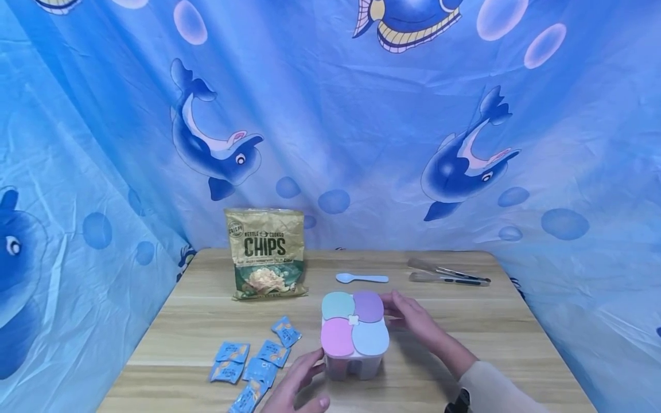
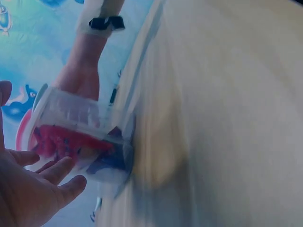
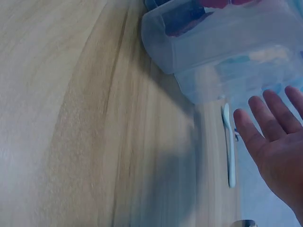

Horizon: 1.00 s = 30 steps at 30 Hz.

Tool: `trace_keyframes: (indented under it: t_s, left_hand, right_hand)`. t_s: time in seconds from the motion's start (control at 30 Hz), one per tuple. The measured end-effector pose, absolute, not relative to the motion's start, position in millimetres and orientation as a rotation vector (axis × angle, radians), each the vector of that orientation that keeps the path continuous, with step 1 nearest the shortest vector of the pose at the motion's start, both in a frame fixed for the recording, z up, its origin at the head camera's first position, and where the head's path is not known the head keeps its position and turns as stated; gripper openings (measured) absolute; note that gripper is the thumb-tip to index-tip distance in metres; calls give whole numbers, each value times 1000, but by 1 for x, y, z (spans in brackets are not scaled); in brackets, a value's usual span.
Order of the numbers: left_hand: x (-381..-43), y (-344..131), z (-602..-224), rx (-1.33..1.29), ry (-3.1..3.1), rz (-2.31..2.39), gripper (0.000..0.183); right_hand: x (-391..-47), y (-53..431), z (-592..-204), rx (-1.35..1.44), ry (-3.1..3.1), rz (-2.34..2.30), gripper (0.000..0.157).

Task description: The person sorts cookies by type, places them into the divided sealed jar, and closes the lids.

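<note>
Blue sea-print curtain (image 1: 330,120) at back; wooden table (image 1: 170,332) before it.

Bag of chips (image 1: 267,252) stands toward the back left of the table. Box (image 1: 355,338) stands upright nearer the front, between my hands; its four lids (image 1: 338,337), green, purple, pink and pale blue, are all in place, and red and dark blue contents (image 2: 71,142) show through the cloudy wall. My right hand (image 1: 415,321) is open, fingers extended, at the box's far right side; my left hand (image 1: 292,383) is also open, fingers slightly bent, by its near left corner. Contact: cannot tell for either. Tongs (image 1: 450,280) lie back right; blue packets (image 1: 260,371), some overlapping, lie left of the box; pale blue spoon (image 1: 362,278) lies behind it.
</note>
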State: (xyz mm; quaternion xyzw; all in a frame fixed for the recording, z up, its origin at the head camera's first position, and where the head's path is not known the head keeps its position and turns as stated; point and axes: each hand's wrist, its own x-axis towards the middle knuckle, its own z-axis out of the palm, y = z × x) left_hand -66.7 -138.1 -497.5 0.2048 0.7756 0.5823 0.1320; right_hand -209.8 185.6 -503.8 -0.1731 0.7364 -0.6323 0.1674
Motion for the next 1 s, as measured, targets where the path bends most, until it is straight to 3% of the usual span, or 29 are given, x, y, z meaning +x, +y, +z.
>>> trace_keyframes:
  t_s: [0.4, 0.7, 1.0]
  left_hand:
    - [-73, -136, -503, 629, 2261, 1732, 66]
    - [-103, -146, -490, 538, 2225, 1772, 76]
    - [-148, -149, -489, 571, 2062, 1825, 94]
  right_hand:
    - [-201, 190, -501, -519, 2116, -1761, 79]
    - [-186, 198, -495, -525, 2077, -1724, 82]
    - [-167, 200, -489, -633, 2046, -1736, 72]
